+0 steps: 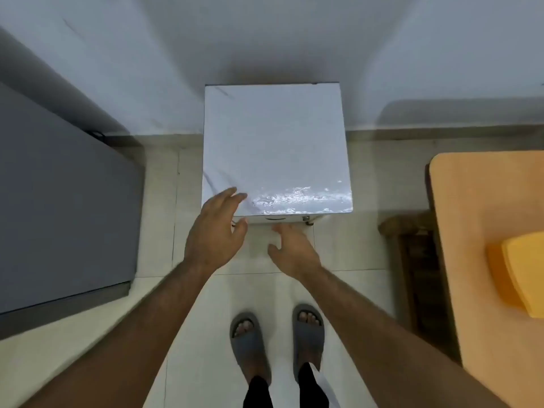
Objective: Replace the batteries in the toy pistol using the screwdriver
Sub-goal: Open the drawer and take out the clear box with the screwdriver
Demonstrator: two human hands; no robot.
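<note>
No toy pistol, batteries or screwdriver appear in the head view. A small white marble-patterned table [276,142] stands against the wall with nothing on its top. My left hand [216,229] hovers at the table's front left corner, fingers spread and holding nothing. My right hand [294,248] is lower, just below the table's front edge, fingers apart and pointing toward a drawer front [276,219] under the top. Both hands are blurred.
A grey cabinet or appliance [59,207] fills the left side. At the right stands an orange-tan surface [485,245] with a yellow block [521,275] on it. My feet in grey slippers [276,340] stand on pale floor tiles before the table.
</note>
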